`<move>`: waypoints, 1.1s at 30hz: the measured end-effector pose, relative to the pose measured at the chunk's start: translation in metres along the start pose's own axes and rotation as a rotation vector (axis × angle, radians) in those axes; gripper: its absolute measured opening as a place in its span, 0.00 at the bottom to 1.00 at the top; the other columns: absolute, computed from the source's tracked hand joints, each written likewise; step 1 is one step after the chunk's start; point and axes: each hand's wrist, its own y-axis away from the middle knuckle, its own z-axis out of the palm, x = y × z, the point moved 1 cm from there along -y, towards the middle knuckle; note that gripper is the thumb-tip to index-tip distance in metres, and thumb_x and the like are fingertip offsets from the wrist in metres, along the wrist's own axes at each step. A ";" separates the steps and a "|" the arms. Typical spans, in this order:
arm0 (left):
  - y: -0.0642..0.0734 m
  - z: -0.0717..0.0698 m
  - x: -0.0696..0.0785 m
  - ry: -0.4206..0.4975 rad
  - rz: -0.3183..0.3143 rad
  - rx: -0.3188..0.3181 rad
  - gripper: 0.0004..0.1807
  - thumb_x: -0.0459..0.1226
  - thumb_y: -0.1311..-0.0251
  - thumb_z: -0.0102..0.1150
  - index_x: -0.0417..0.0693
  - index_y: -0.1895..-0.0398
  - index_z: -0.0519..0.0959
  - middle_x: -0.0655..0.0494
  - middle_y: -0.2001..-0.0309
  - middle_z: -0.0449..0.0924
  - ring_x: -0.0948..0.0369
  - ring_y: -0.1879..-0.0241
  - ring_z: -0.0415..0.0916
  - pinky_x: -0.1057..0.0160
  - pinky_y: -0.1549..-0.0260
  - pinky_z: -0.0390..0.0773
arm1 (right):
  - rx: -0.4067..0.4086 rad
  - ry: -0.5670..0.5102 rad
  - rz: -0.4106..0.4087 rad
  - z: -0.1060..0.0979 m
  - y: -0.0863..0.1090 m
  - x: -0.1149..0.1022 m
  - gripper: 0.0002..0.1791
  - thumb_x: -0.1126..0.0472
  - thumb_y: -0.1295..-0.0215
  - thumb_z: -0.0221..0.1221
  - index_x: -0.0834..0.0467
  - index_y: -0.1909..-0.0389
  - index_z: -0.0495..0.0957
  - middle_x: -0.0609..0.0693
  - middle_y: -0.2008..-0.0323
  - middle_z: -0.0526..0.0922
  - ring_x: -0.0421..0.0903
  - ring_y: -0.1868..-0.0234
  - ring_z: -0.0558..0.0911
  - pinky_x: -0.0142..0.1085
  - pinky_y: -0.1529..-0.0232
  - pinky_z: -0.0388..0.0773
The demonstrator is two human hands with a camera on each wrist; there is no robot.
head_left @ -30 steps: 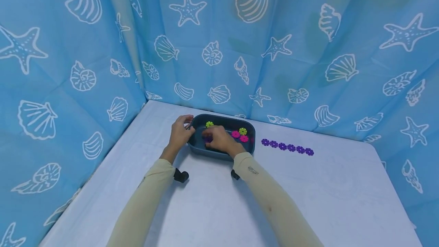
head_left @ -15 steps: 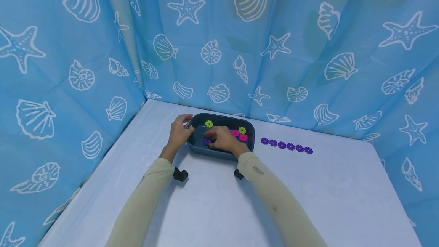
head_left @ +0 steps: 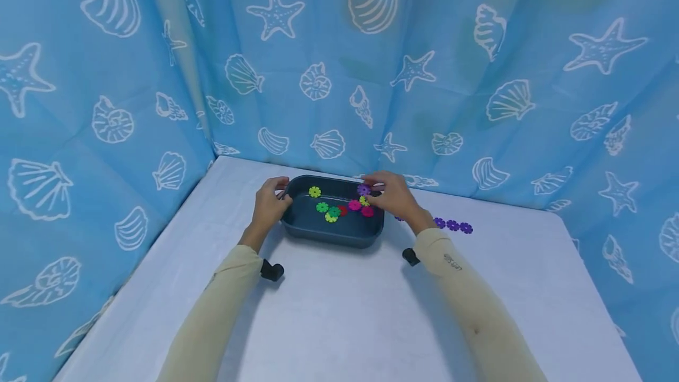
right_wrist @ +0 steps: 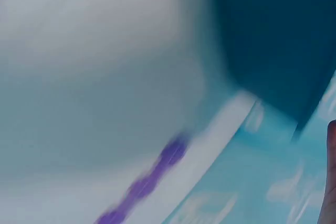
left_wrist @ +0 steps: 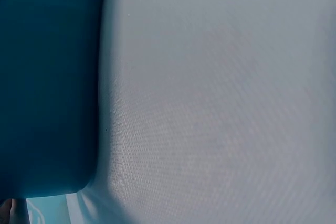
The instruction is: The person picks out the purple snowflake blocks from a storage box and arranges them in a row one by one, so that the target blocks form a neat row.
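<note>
In the head view my left hand (head_left: 269, 202) grips the left end of a dark blue-grey plastic tub (head_left: 323, 233), thumb over its rim. My right hand (head_left: 398, 194) is over the tub's right end and pinches a purple flower-shaped disc (head_left: 363, 190) between fingers and thumb. Inside the tub lie more notched discs: a yellow one (head_left: 315, 191) at the back left, green ones (head_left: 322, 207) near the middle, and pink ones (head_left: 354, 205) to the right. A fingertip of the right hand shows at the right wrist view's edge.
A row of purple discs (head_left: 452, 225) lies on the white tablecloth (head_left: 339, 311) right of the tub, partly hidden by my right hand and wrist. A blue seashell-print curtain (head_left: 329, 105) hangs behind and left of the table. Black wrist cameras (head_left: 272, 270) hang beneath both forearms.
My right hand has risen from the tub's middle to its right end with a purple disc. Green and red discs that it covered now show. The left hand keeps its grip.
</note>
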 end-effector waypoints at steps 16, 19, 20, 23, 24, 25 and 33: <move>0.004 -0.011 -0.003 0.003 0.001 -0.016 0.26 0.25 0.42 0.56 0.39 0.38 0.71 0.45 0.42 0.72 0.51 0.41 0.71 0.57 0.40 0.74 | 0.165 0.255 0.426 -0.120 0.122 0.133 0.28 0.62 0.37 0.63 0.63 0.36 0.70 0.64 0.44 0.75 0.64 0.42 0.74 0.56 0.45 0.77; 0.004 -0.011 -0.002 0.002 0.000 -0.014 0.26 0.25 0.42 0.56 0.39 0.38 0.71 0.44 0.42 0.72 0.51 0.41 0.71 0.57 0.40 0.74 | 0.167 0.282 0.470 -0.125 0.138 0.146 0.28 0.62 0.38 0.63 0.64 0.37 0.71 0.65 0.44 0.76 0.65 0.42 0.74 0.57 0.44 0.76; 0.004 -0.011 -0.002 -0.001 -0.003 -0.015 0.26 0.25 0.42 0.56 0.39 0.38 0.71 0.45 0.42 0.72 0.51 0.41 0.71 0.57 0.40 0.74 | 0.167 0.289 0.478 -0.126 0.141 0.150 0.28 0.63 0.39 0.64 0.64 0.37 0.71 0.66 0.44 0.76 0.65 0.42 0.73 0.57 0.44 0.75; 0.004 -0.009 -0.001 -0.003 -0.005 -0.014 0.26 0.25 0.42 0.56 0.39 0.38 0.71 0.45 0.42 0.72 0.51 0.41 0.71 0.57 0.40 0.74 | 0.174 0.296 0.499 -0.127 0.149 0.157 0.28 0.63 0.39 0.64 0.65 0.38 0.72 0.66 0.45 0.77 0.65 0.42 0.73 0.57 0.44 0.75; 0.004 -0.009 0.000 -0.004 -0.002 -0.013 0.26 0.25 0.42 0.56 0.39 0.38 0.71 0.44 0.42 0.72 0.51 0.41 0.71 0.57 0.40 0.74 | 0.176 0.298 0.506 -0.127 0.151 0.159 0.28 0.63 0.39 0.64 0.64 0.38 0.72 0.66 0.45 0.77 0.65 0.42 0.73 0.57 0.44 0.75; 0.004 -0.008 0.000 -0.003 0.003 -0.014 0.26 0.25 0.42 0.56 0.39 0.38 0.71 0.44 0.43 0.72 0.51 0.41 0.71 0.58 0.40 0.74 | 0.177 0.298 0.513 -0.127 0.153 0.160 0.28 0.63 0.39 0.64 0.64 0.38 0.72 0.66 0.45 0.77 0.66 0.42 0.73 0.58 0.44 0.75; 0.003 -0.002 0.004 0.001 0.020 -0.019 0.26 0.25 0.44 0.55 0.38 0.39 0.72 0.44 0.43 0.72 0.50 0.42 0.72 0.58 0.41 0.75 | 0.169 0.280 0.549 -0.133 0.160 0.162 0.29 0.63 0.39 0.64 0.63 0.36 0.71 0.66 0.42 0.75 0.66 0.41 0.72 0.58 0.43 0.74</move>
